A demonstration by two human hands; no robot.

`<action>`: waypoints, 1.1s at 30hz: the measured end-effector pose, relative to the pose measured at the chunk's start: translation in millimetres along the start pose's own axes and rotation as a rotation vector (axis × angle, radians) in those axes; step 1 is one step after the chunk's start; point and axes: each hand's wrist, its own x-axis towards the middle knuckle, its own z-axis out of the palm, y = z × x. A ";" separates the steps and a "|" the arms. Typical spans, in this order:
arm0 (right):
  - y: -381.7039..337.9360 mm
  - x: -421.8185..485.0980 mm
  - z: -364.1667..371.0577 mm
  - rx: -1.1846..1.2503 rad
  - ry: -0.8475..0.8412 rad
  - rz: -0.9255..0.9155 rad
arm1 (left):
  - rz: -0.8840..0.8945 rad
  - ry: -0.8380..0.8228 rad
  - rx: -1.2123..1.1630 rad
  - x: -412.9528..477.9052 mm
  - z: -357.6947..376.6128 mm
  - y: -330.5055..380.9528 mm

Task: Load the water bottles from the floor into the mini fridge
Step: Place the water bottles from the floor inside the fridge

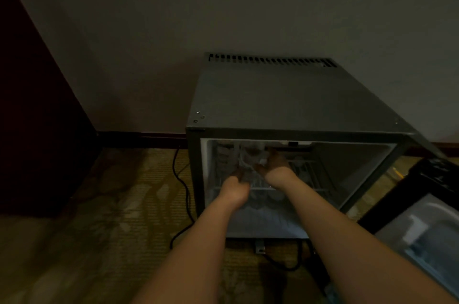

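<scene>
Two bare hands, left hand (234, 189) and right hand (275, 167), reach into the boxy dark-grey metal mini fridge (273, 100). Both appear curled round a clear, crinkled plastic water bottle (250, 159) beside the thin wire shelf (306, 167). Pale stored bottles (263, 198) below suggest loading is well underway; none show on the floor.

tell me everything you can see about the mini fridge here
The mini fridge is a dark, boxy, metal-looking cabinet standing on patterned carpet by the wall, with a vent grille along its top rear edge. Its door is swung open to the right. The pale interior holds a wire shelf. The left hand and right hand reach inside, holding a water bottle. A black cable runs beside it.
</scene>
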 end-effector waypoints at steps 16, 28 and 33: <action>38.3 -117.2 -41.8 -0.085 -0.071 0.019 | 0.007 -0.232 0.376 -104.2 -3.2 2.6; 64.7 -261.1 -112.4 -0.005 0.133 -0.109 | 0.280 -0.245 0.633 -228.1 20.9 38.7; 98.3 -325.8 -146.4 0.008 0.228 -0.102 | 0.455 -0.259 0.703 -287.7 48.2 67.6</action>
